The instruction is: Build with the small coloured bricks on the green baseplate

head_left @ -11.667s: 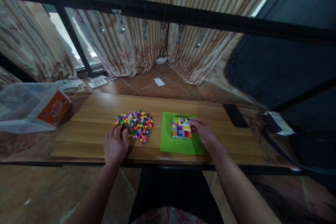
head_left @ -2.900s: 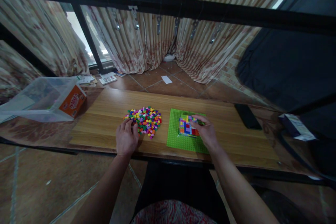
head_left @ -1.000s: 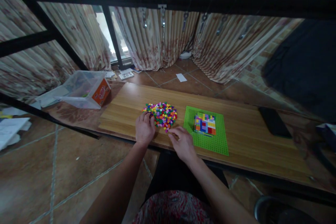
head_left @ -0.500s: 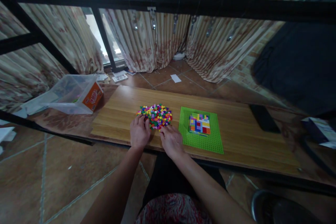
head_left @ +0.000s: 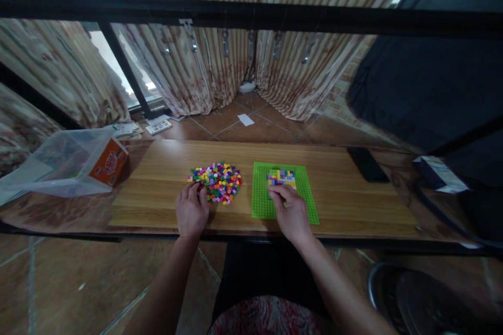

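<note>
A loose pile of small multicoloured toy building bricks (head_left: 222, 180) lies on the wooden board. My left hand (head_left: 192, 210) rests at the pile's near left edge, fingers bent and slightly apart, their tips among the bricks. To the right is a green studded baseplate (head_left: 261, 209), carrying a compact block of built-up bricks (head_left: 283, 177) in several colours. Over the near left part of that block, my right hand (head_left: 293, 213) has thumb and forefinger pinched together. Whatever the pinch holds is too small to make out. The hand covers part of the block.
At the left stands a clear plastic box (head_left: 74, 159) with an orange label. A dark phone-like slab (head_left: 367, 164) lies at the board's right end, with a small carton (head_left: 440, 174) beyond it. A black metal bar (head_left: 251, 14) crosses in front of the curtains.
My right hand has moved right, from the pile's near edge to the brick block on the baseplate. My left hand stays at the pile. The camera view has shifted.
</note>
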Demonstrator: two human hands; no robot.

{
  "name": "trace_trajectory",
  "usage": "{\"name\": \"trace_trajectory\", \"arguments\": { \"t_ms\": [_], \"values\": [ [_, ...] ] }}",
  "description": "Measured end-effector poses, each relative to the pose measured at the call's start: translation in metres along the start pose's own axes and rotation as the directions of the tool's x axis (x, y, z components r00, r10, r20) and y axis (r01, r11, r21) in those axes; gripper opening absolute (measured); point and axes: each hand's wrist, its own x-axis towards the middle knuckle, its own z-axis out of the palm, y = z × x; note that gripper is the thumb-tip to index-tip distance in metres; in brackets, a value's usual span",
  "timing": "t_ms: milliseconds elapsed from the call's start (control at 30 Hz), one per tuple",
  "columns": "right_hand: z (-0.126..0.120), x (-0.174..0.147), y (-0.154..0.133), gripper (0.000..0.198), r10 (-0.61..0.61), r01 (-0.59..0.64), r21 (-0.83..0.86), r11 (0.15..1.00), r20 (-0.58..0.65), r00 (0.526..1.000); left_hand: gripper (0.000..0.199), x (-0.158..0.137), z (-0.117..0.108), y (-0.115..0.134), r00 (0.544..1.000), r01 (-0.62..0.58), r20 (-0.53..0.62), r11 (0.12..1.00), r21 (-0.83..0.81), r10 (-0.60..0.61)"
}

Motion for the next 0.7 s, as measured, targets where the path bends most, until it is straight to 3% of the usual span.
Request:
{"name": "trace_trajectory", "arguments": {
  "t_ms": [233,500,700],
  "values": [
    [-0.033,0.024,0.039,0.027,0.139,-0.152,-0.066,0.986,-0.165,0.976,0.034,0.001,-0.001,0.000,1.000,-0.008,0.001,1.000,0.017,0.008],
    [-0.027,0.044,0.060,0.024,0.005,-0.020,-0.107,0.994,-0.144,0.990,0.033,0.002,0.000,-0.001,1.000,-0.001,-0.003,1.000,-0.002,0.001],
    [-0.021,0.050,0.074,0.020,0.019,-0.035,-0.084,0.996,-0.181,0.983,0.034,0.002,0.000,-0.002,1.000,0.003,0.011,1.000,-0.009,-0.003]
  ]
}}
